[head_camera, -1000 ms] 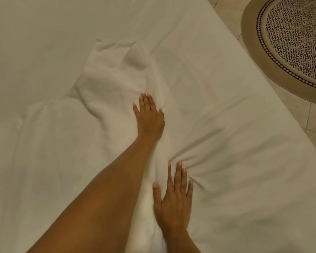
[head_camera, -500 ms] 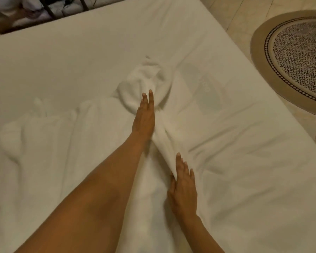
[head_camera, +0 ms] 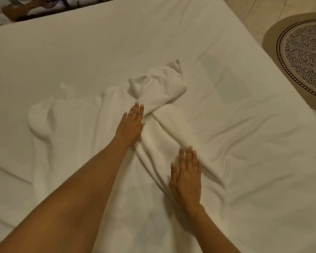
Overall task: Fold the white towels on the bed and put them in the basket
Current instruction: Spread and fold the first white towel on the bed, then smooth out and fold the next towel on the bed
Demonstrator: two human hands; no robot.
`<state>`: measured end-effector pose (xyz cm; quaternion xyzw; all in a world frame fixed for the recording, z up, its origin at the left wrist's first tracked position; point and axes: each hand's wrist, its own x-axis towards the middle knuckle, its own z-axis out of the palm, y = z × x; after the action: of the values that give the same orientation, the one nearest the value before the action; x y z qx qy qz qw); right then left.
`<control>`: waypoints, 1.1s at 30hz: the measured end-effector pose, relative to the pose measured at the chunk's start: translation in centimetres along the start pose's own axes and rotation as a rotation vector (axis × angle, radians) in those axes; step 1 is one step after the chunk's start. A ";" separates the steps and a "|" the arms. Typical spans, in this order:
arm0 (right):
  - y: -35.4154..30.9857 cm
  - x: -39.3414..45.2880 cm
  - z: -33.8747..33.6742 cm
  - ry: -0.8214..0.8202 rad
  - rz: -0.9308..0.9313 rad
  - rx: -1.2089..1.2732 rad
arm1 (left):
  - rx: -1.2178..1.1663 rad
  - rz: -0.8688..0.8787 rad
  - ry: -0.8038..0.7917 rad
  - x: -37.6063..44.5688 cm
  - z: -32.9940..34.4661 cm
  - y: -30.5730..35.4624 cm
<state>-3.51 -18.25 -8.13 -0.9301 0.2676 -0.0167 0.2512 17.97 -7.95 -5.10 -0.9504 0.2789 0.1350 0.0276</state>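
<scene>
A large white towel [head_camera: 84,143] lies spread and rumpled on the bed [head_camera: 80,52]. Its far right corner is bunched and folded over itself into a lump [head_camera: 159,88]. My left hand [head_camera: 130,125] rests flat on the towel just below that lump, fingers straight and together. My right hand [head_camera: 187,178] lies flat on the towel's right part, beside a thick fold [head_camera: 179,126] that runs diagonally between the two hands. Neither hand grips the cloth. No basket is in view.
The bed's right edge runs diagonally from top centre to the right. Beyond it is tiled floor with a round patterned rug [head_camera: 303,55]. Behind the bed's far edge, at top left, are dark bars [head_camera: 66,4] and a person's arm [head_camera: 15,11].
The view has tilted up, showing more of the bed's far edge. Both hands have slid along the towel, and its far right corner has bunched up and folded over more.
</scene>
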 end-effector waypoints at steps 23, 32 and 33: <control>1.4 0.6 1.0 -0.072 0.026 0.053 | -0.154 0.227 -0.113 5.6 0.6 7.0; 2.3 12.5 -3.0 -0.214 -0.096 0.199 | -0.139 0.431 0.181 1.6 1.2 2.9; 1.9 13.6 -3.2 -0.262 -0.132 0.171 | -0.113 0.457 0.195 1.5 1.1 2.7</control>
<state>6.71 -28.01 -7.67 -0.9151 0.1682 0.0656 0.3605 17.42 -10.87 -6.54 -0.8713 0.4796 0.0607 -0.0841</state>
